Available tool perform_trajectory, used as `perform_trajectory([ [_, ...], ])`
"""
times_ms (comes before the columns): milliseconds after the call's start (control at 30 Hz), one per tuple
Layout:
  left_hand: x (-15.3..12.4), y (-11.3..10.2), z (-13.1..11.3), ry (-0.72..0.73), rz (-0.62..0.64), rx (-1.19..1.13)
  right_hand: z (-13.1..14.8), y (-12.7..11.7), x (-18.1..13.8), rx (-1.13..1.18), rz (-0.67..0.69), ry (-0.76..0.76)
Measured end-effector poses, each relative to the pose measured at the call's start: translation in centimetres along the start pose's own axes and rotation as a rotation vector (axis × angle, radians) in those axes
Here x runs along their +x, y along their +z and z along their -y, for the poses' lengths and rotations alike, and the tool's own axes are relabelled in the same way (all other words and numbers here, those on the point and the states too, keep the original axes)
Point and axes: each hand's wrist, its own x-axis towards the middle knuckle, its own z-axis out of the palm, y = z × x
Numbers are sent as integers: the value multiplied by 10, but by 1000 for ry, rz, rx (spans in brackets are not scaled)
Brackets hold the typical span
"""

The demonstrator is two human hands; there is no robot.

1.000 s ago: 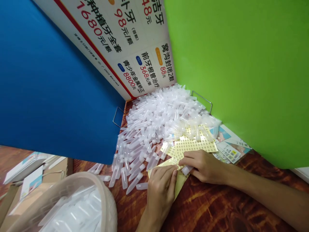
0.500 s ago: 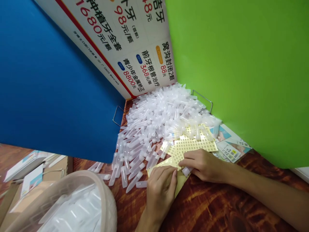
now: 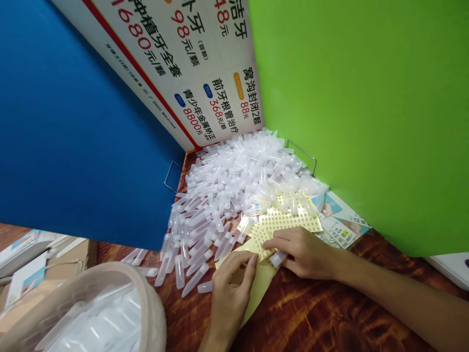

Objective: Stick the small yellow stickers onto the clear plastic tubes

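A big heap of small translucent plastic tubes (image 3: 238,181) lies on the wooden table (image 3: 322,318) in the corner of the panels. Yellow sticker sheets (image 3: 286,222) with rows of small dots lie at its near edge. My left hand (image 3: 229,293) rests on a plain yellow sheet (image 3: 262,286), thumb and forefinger pinched at the dotted sheet's edge. My right hand (image 3: 302,252) lies curled on the sheets with one small tube (image 3: 277,258) under its fingers. Whether a sticker sits between my left fingertips is too small to tell.
A blue panel (image 3: 73,137), a white price board (image 3: 190,63) and a green panel (image 3: 366,107) wall in the corner. A round tub (image 3: 144,288) holding more tubes stands at the lower left. Leaflets (image 3: 340,225) lie under the green panel, and papers (image 3: 25,274) at the far left.
My left hand has slid slightly left and back, and its fingers have curled into a pinch. The right hand stays in place. The view has shifted a little.
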Motion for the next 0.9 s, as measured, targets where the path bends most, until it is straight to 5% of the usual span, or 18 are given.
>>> perform_trajectory([
  [133,-4,0,3,174,-97,35,10,-9,4,251,-86,216],
  [300,-10,0,9,415,-160,141,22,-14,6,713,196,595],
  [467,-10,-1,10,488,-110,160,25,-3,5,1039,260,641],
  [900,-7,2,6,407,-18,115,16,-5,6,850,77,707],
])
